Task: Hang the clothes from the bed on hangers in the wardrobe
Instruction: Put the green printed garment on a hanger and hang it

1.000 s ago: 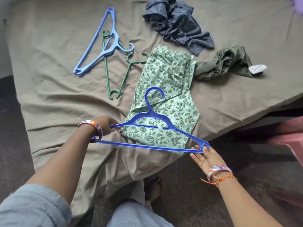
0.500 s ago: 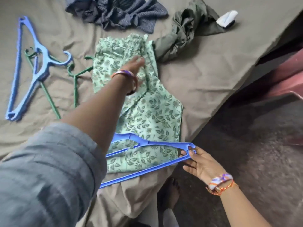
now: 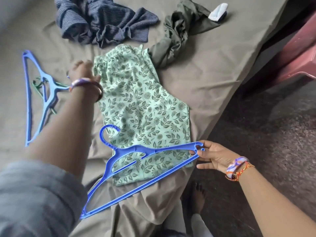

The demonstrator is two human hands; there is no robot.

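Note:
A folded pale green floral garment [image 3: 145, 103] lies flat on the bed [image 3: 213, 69]. A dark blue hanger [image 3: 136, 149] lies tilted across its near end, hook pointing away from me. My right hand [image 3: 215, 156] pinches the hanger's right tip. My left hand [image 3: 83, 71], blurred, is at the garment's left edge near the waistband with its thumb on the fabric; its fingers are hidden behind it. A dark striped garment [image 3: 102, 21] and a crumpled olive garment [image 3: 176, 31] lie further back.
A light blue hanger [image 3: 44, 93] lies at the left on top of a green hanger [image 3: 36, 82]. A white item [image 3: 217, 10] sits by the olive garment. The bed's edge runs diagonally on the right, with dark floor [image 3: 273, 134], a reddish object [image 3: 299, 53] and my bare foot [image 3: 198, 194] beyond it.
My left hand let go of the dark blue hanger, reached over the floral garment, then shifted to its left edge. My right hand kept hold of the hanger's tip.

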